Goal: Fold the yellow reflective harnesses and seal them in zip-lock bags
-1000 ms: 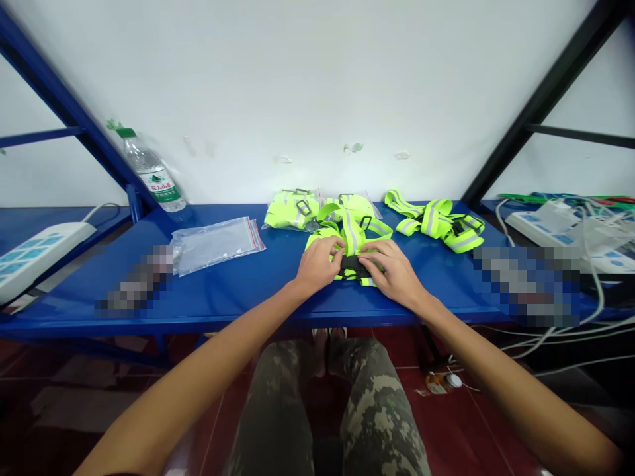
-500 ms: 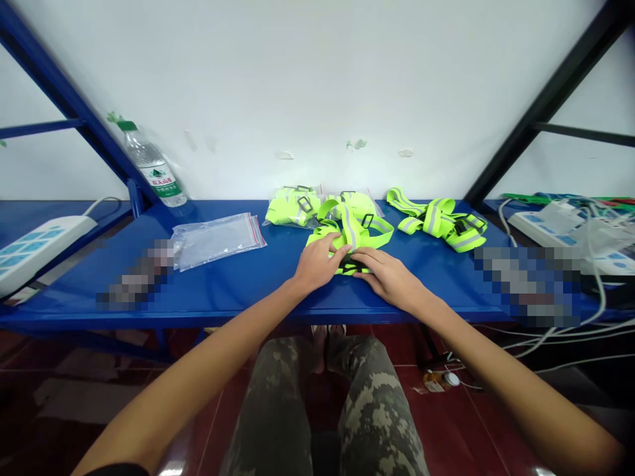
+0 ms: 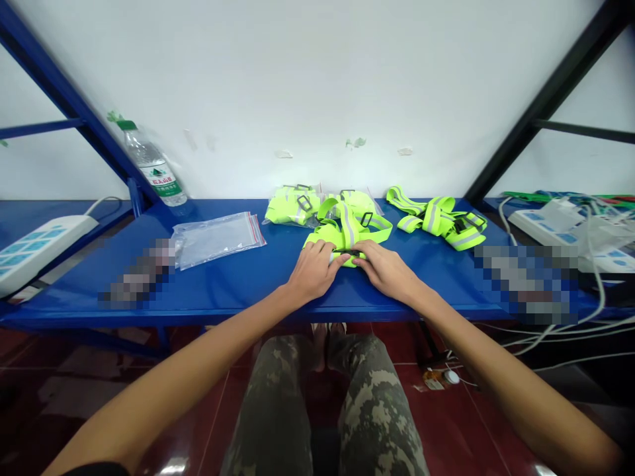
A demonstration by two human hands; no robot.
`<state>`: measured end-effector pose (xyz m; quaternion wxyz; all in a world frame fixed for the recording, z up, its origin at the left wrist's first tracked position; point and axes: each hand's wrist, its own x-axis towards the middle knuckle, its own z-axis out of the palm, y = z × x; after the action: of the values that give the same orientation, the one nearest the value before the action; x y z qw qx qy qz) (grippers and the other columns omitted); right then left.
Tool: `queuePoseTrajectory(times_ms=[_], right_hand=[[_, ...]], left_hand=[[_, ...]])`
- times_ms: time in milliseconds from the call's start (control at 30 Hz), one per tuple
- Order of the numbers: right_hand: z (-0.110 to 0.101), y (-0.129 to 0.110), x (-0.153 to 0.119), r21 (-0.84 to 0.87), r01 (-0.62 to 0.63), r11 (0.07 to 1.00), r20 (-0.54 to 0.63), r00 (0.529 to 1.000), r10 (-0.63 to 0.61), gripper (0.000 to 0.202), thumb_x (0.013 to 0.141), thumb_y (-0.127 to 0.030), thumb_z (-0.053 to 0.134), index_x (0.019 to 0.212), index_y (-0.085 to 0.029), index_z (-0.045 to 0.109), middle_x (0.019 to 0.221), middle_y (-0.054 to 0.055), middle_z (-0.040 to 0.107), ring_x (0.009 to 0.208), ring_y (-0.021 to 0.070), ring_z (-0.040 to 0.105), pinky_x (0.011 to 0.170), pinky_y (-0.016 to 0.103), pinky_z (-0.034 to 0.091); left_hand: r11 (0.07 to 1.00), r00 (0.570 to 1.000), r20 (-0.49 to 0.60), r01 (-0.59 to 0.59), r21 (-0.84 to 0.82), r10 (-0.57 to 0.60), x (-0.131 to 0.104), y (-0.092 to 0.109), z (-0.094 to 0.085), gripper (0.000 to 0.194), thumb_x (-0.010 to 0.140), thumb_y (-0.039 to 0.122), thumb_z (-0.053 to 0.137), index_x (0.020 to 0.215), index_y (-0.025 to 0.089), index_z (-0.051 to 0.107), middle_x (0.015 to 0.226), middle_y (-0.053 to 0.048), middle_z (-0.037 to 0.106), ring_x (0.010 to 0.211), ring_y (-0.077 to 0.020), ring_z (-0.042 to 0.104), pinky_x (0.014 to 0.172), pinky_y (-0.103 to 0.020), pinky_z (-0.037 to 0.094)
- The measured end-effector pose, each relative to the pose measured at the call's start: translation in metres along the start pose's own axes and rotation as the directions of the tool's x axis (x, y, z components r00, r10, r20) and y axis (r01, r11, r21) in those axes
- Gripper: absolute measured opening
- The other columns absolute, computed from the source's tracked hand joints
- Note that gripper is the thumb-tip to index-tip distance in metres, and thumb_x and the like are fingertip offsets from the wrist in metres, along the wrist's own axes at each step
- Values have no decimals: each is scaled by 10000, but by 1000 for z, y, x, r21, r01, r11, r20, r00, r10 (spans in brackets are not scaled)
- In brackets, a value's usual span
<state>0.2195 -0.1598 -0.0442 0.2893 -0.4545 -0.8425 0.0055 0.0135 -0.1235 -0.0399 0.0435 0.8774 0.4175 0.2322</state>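
Between my hands, near the table's front edge, lies a partly folded neon-yellow reflective strap vest with grey stripes and black buckles. My left hand grips its near left side, thumb towards the middle. Opposite it, my right hand pinches the near right side. A dark buckle or strip shows between the thumbs and fingers; the fingertips are partly hidden in the folds. Just behind are two clear bags with folded yellow vests, a left bagged vest and a right bagged vest. Another loose reflective vest lies to the right.
Flat clear zip bags lie on the blue table at left. A water bottle stands by the wall. White power strips, a left one and a right one, flank the table. Cables hang at right.
My left hand has moved down and slightly left, its fingers now curled over the vest's near edge. My right hand has shifted slightly. The near part of the vest is folded differently.
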Motion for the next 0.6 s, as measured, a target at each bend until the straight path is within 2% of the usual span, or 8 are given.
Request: queuePoseTrajectory(times_ms=[100, 167, 267, 367, 467, 600], right_hand=[[-3, 0, -2, 4, 25, 1000, 25, 999, -26, 361, 985, -402, 508, 1286, -204, 497, 1239, 148, 632, 1141, 298, 627, 930, 452, 524], [-5, 1, -3, -4, -1, 1000, 31, 1000, 1, 411, 958, -456, 552, 1271, -197, 486, 1198, 144, 651, 1071, 302, 655, 865, 429, 529], [-8, 2, 2, -51, -94, 994, 25, 995, 95, 338, 981, -472, 500, 1162, -187, 521, 1020, 117, 701, 879, 283, 687, 716, 361, 491], [-9, 1, 9, -80, -139, 987, 29, 990, 142, 309, 992, -494, 460, 1033, -197, 536, 869, 88, 702, 763, 265, 674, 635, 323, 421], [-6, -1, 14, -58, -147, 987, 20, 989, 149, 322, 1008, -504, 408, 942, -207, 513, 806, 73, 679, 715, 252, 656, 607, 315, 382], [-1, 1, 16, 65, -176, 982, -25, 984, 178, 366, 1005, -547, 384, 869, -221, 482, 763, 45, 643, 660, 219, 615, 590, 310, 375]], left_hand=[[999, 999, 8, -33, 17, 33, 4, -1, -2, 432, 1037, 479, 339, 1047, 155, 624, 1048, -112, 679, 1004, -244, 589, 917, -361, 435], [1000, 1000, -6, -13, 26, 13, 7, -2, -3, 437, 1025, 517, 353, 987, 177, 624, 990, -96, 694, 978, -243, 610, 850, -335, 439], [998, 998, 8, 56, 18, -56, 12, -3, -6, 516, 1013, 588, 307, 865, 202, 617, 871, -80, 705, 896, -242, 655, 733, -304, 425], [989, 989, 24, 144, 21, -144, 14, -3, -7, 607, 1004, 635, 231, 814, 217, 628, 782, -77, 708, 793, -247, 680, 658, -295, 395], [980, 981, -27, 192, 52, -191, 12, -2, -6, 625, 1004, 636, 212, 852, 218, 652, 782, -80, 711, 771, -246, 678, 646, -299, 385], [990, 984, -147, 110, 91, -95, 9, 2, -4, 553, 1022, 567, 281, 934, 192, 678, 927, -98, 708, 922, -246, 639, 765, -324, 422]])
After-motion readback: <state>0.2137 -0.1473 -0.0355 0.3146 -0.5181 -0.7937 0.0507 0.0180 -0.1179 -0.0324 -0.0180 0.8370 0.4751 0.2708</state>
